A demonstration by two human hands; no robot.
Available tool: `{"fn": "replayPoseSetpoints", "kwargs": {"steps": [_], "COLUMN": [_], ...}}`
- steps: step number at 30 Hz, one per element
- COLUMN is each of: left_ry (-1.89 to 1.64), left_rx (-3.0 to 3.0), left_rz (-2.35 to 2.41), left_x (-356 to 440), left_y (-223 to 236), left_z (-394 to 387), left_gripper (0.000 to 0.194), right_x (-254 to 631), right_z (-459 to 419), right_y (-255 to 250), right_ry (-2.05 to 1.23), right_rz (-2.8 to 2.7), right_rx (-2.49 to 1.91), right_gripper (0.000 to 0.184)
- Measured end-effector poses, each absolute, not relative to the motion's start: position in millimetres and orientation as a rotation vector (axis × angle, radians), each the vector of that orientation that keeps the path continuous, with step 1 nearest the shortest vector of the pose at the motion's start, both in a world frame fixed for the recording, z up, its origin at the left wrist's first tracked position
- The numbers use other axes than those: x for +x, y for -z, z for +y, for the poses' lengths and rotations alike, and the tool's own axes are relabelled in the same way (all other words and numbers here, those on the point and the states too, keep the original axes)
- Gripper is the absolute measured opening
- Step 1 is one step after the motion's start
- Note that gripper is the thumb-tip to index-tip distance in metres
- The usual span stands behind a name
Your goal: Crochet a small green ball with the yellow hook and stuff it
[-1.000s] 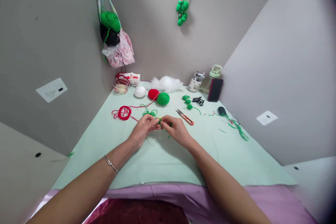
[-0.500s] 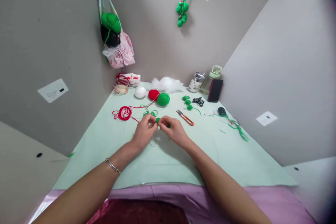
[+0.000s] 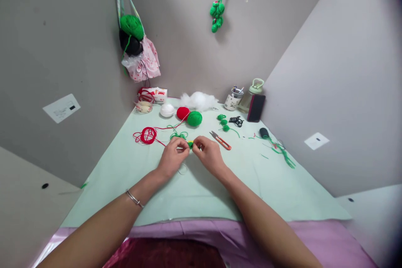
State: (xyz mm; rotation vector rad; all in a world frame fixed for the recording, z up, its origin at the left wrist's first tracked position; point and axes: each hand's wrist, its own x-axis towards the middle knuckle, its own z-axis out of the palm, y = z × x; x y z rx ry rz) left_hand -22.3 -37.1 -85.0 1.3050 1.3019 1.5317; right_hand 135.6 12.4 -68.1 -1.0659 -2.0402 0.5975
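Close together over the middle of the table, both my hands are closed in a pinch. Between the fingertips shows a small green yarn piece [image 3: 190,145], with a thin yellow sliver along its top that I cannot identify. My left hand [image 3: 172,158] grips it from the left, and my right hand [image 3: 210,155] pinches at its right side; fingers cover most of it. Just behind the left fingers lie loops of green yarn [image 3: 179,135]. Orange-handled thread snips [image 3: 221,140] rest right of my right hand.
Red yarn [image 3: 148,135] lies tangled at left. Red [image 3: 182,113], green [image 3: 194,119] and white [image 3: 167,110] balls sit behind the hands, before white stuffing [image 3: 199,100]. Green pieces [image 3: 224,122], black scissors [image 3: 236,121], a phone [image 3: 256,108] and a bottle [image 3: 251,96] are at right.
The yellow sliver now shows above the green piece. My right fingers have shifted slightly, and the green bit seen beside them earlier no longer shows. The view has moved slightly.
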Motion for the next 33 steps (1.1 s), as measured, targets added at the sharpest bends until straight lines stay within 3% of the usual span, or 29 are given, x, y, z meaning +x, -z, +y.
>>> {"fn": "replayPoseSetpoints", "kwargs": {"steps": [9,17,26,30,33], "left_ry": [-1.521,-1.467,-1.449,-1.453,-1.462], "left_rx": [1.186,1.229,1.223,1.235,1.197], "left_rz": [1.267,1.308,1.244,1.250,1.225], "left_x": [-22.4,-25.2,-26.9,-25.3,-24.1], "left_y": [81.6,87.6,90.8,91.7,90.4], "left_z": [-38.7,-34.9,-34.7,-34.1,-34.2], "left_gripper": [0.020,0.015,0.021,0.018,0.027], "right_x": [137.4,131.7,135.0,134.4,135.0], "right_z": [7.7,0.7,3.0,5.1,7.9], "right_y": [64.3,68.6,68.6,70.6,71.1], "right_ry": [-0.526,-0.287,-0.198,-0.176,-0.191], "right_rz": [-2.132,-2.305,-2.363,-2.319,-2.289], "right_rx": [-0.976,-0.972,-1.039,-1.101,-1.112], "right_gripper": [0.014,0.019,0.004,0.006,0.011]}}
